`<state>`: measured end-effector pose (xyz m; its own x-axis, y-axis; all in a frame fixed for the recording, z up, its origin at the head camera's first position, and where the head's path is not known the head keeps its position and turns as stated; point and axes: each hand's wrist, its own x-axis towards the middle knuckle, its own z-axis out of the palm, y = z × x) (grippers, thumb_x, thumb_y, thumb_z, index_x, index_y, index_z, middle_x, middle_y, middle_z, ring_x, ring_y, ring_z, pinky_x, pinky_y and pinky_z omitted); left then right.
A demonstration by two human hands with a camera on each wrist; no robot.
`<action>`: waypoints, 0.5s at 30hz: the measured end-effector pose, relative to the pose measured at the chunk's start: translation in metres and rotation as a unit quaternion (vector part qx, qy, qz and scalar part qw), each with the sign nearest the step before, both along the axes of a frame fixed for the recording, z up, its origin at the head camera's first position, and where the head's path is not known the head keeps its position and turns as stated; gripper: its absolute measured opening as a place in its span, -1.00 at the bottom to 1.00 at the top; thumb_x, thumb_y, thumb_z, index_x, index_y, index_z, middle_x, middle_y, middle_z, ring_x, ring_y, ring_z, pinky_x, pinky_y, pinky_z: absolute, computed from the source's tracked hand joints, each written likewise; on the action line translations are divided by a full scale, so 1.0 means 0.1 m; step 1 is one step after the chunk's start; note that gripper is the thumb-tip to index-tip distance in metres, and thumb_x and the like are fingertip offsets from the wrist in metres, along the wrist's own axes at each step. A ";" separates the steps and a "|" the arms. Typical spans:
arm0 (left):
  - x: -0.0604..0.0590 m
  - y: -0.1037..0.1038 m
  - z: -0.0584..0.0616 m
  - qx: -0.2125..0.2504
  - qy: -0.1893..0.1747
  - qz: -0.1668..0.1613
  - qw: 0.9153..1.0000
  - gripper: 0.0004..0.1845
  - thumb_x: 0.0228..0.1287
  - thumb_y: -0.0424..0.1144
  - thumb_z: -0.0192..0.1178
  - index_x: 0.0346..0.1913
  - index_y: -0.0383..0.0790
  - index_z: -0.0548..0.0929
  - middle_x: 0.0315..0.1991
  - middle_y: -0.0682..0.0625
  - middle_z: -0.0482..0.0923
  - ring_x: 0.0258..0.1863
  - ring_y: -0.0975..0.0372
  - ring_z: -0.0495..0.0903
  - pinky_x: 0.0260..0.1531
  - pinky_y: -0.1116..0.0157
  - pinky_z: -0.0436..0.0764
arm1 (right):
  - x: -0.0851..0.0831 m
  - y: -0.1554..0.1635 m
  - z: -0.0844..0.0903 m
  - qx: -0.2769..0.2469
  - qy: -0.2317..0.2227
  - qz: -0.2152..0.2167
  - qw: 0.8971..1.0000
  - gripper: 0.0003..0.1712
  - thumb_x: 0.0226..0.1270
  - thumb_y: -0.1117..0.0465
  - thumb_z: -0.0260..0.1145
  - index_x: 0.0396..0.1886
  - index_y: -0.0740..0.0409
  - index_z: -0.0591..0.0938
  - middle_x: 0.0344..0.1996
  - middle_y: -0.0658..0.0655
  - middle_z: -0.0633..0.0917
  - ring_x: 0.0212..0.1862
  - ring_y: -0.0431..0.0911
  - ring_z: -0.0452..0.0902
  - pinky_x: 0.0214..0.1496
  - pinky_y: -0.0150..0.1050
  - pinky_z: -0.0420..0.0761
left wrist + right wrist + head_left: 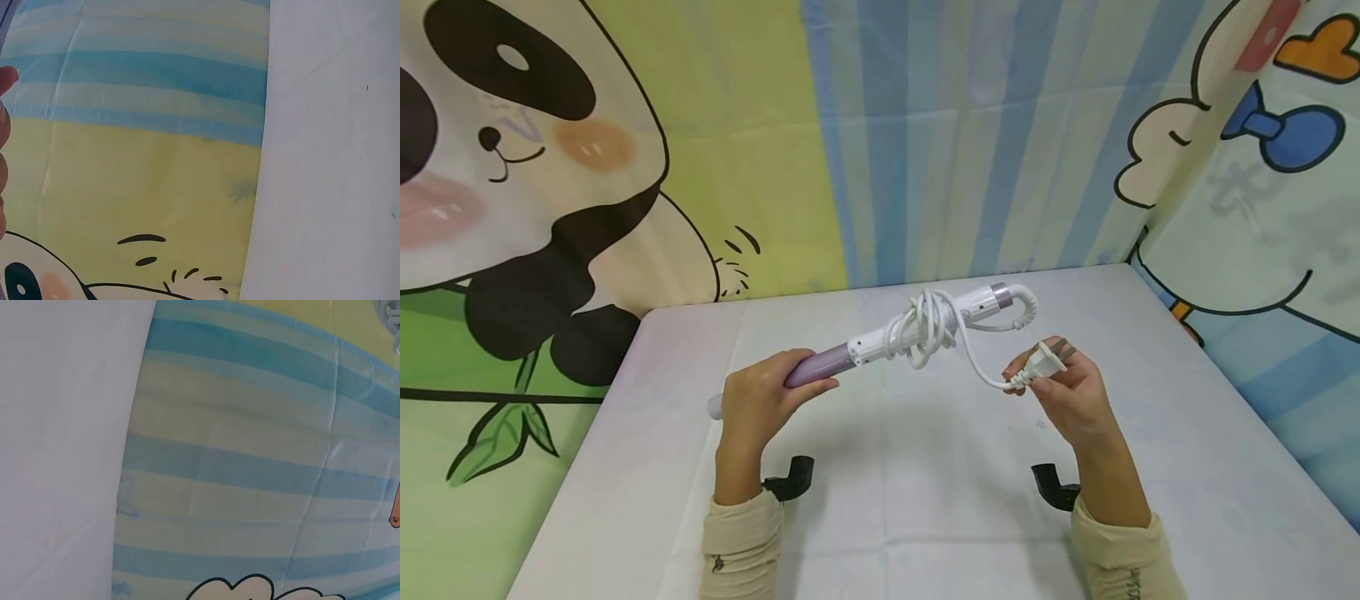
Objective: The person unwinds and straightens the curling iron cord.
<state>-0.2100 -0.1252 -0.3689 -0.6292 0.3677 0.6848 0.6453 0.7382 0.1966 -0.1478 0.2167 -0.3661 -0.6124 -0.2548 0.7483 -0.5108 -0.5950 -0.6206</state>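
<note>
Cord (927, 329) lies wound in loose loops round the white body of a wand (820, 365), held aslant above the desk (880, 517), its lavender end toward eight o'clock, its tail toward two. From where I stand, the left grip (758, 400) is wrapped round that lavender end; the right grip (1081, 400) pinches the white plug (1043, 364), between three and four o'clock from the loops. A hard tug on the plug could cinch those crossed loops into a knot or strain the coiled sleeve (1028, 308) at the tail; with one end alone supported, the loaded far end could dip or twist. Only the head view shows plug and wand together. The left wrist view catches fingers (4, 131) at its nine o'clock edge; the right wrist view has a pale scrap (392, 322) at two o'clock, probably looped cord, though too cropped for certainty.
</note>
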 end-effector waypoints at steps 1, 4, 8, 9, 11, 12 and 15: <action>0.00 0.00 0.00 -0.002 -0.001 -0.002 1.000 -0.26 0.00 0.47 -0.15 -0.32 -0.14 0.67 -0.48 0.01 0.68 -0.62 0.23 0.58 -0.64 0.30 0.47 | 0.01 0.00 0.01 0.001 0.002 -0.001 1.000 -0.76 0.28 0.53 0.01 -0.07 0.38 0.42 -0.16 0.26 0.63 -0.14 -0.02 0.59 -0.10 -0.28 0.55; -0.01 0.00 -0.01 -0.014 -0.006 -0.012 1.000 -0.29 -0.01 0.47 -0.12 -0.32 -0.11 0.67 -0.49 0.03 0.67 -0.63 0.26 0.56 -0.64 0.32 0.46 | 0.03 0.00 0.03 -0.007 0.006 0.001 1.000 -0.76 0.27 0.54 0.01 -0.07 0.41 0.42 -0.15 0.28 0.63 -0.15 -0.01 0.60 -0.11 -0.29 0.57; -0.01 0.00 -0.01 -0.035 -0.018 -0.022 0.999 -0.37 -0.04 0.42 0.03 -0.31 -0.08 0.66 -0.50 0.06 0.67 -0.64 0.30 0.53 -0.62 0.34 0.46 | 0.05 0.02 0.04 -0.047 0.009 0.012 0.999 -0.74 0.26 0.56 0.01 -0.04 0.49 0.39 -0.16 0.36 0.62 -0.23 -0.01 0.66 -0.22 -0.33 0.60; -0.01 0.00 -0.01 -0.038 -0.020 -0.023 0.999 -0.39 -0.05 0.41 0.06 -0.30 -0.08 0.67 -0.50 0.07 0.67 -0.64 0.31 0.53 -0.62 0.34 0.46 | 0.06 0.02 0.04 -0.059 0.008 0.013 0.998 -0.73 0.26 0.57 0.01 -0.03 0.51 0.39 -0.17 0.38 0.62 -0.25 0.00 0.67 -0.24 -0.33 0.61; -0.01 0.01 -0.02 -0.042 -0.023 -0.026 0.999 -0.41 -0.08 0.39 0.11 -0.30 -0.07 0.67 -0.50 0.07 0.66 -0.64 0.32 0.52 -0.62 0.34 0.46 | 0.07 0.03 0.05 -0.080 0.005 0.012 0.997 -0.73 0.26 0.58 0.00 -0.03 0.54 0.38 -0.18 0.40 0.62 -0.27 0.01 0.68 -0.28 -0.34 0.61; -0.01 0.01 -0.02 -0.042 -0.024 -0.028 0.998 -0.41 -0.09 0.39 0.12 -0.30 -0.07 0.67 -0.50 0.08 0.66 -0.64 0.32 0.51 -0.62 0.35 0.45 | 0.07 0.04 0.05 -0.088 0.002 0.009 0.996 -0.73 0.26 0.58 -0.01 -0.03 0.55 0.37 -0.18 0.41 0.62 -0.26 0.02 0.68 -0.29 -0.34 0.61; -0.02 0.01 -0.03 -0.040 -0.030 -0.039 0.998 -0.42 -0.11 0.39 0.14 -0.31 -0.07 0.67 -0.50 0.08 0.66 -0.65 0.34 0.50 -0.62 0.35 0.45 | 0.08 0.06 0.07 -0.105 -0.014 -0.007 0.994 -0.73 0.26 0.59 -0.01 -0.04 0.56 0.38 -0.20 0.41 0.63 -0.27 0.03 0.68 -0.29 -0.33 0.62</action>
<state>-0.2116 -0.1241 -0.3715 -0.6358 0.4691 0.6129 0.6897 0.7018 0.1782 -0.1395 0.2228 -0.3593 -0.6369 -0.0855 0.7662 -0.5044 -0.7054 -0.4980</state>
